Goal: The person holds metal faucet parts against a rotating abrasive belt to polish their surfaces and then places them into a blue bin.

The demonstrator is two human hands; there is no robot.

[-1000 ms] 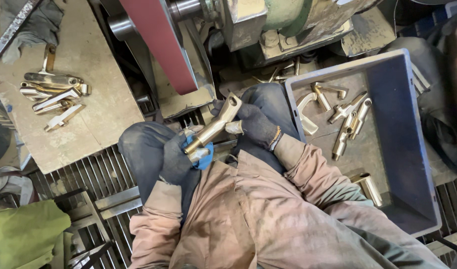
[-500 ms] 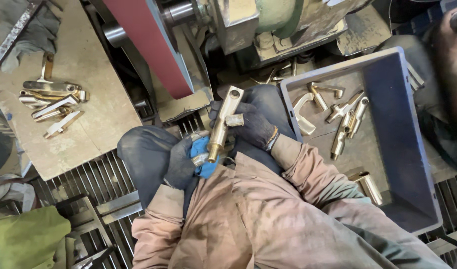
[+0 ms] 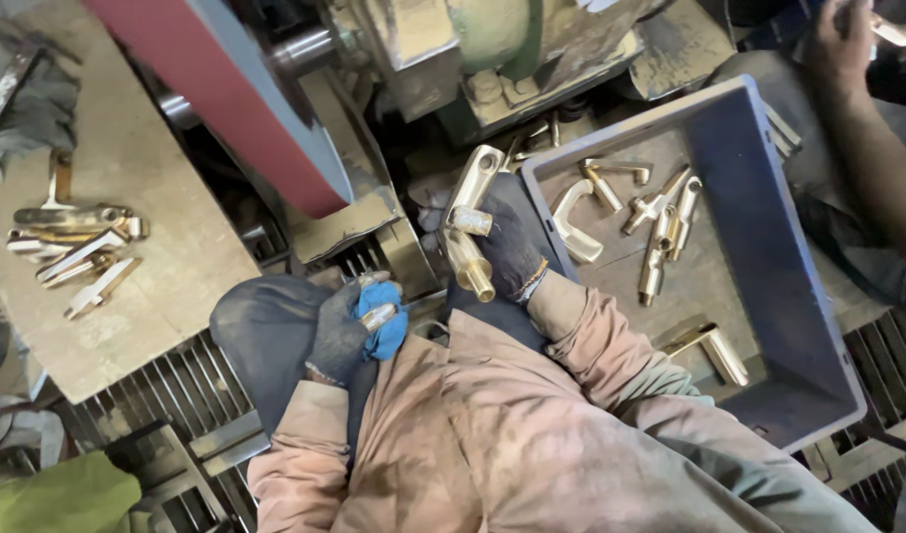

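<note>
The gloved right hand [image 3: 502, 247] gripped a brass fitting [image 3: 467, 223] beside the grey tray's [image 3: 769, 197] left edge. The left hand [image 3: 349, 326] stayed closed around a blue cloth [image 3: 386, 331]

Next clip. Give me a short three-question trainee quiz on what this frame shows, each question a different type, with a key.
1. True or false: the right hand holds a brass fitting.
2. Multiple choice: where do most of the loose brass pieces on the person's right lie? A) in the grey tray B) on the red sanding belt C) in the person's lap
3. Fill in: the left hand, in a dark glove with blue fingertips, is ____ the brass fitting.

Key: 1 true; 2 A; 3 off (apart from it, fingers curled, close to the body).
</note>
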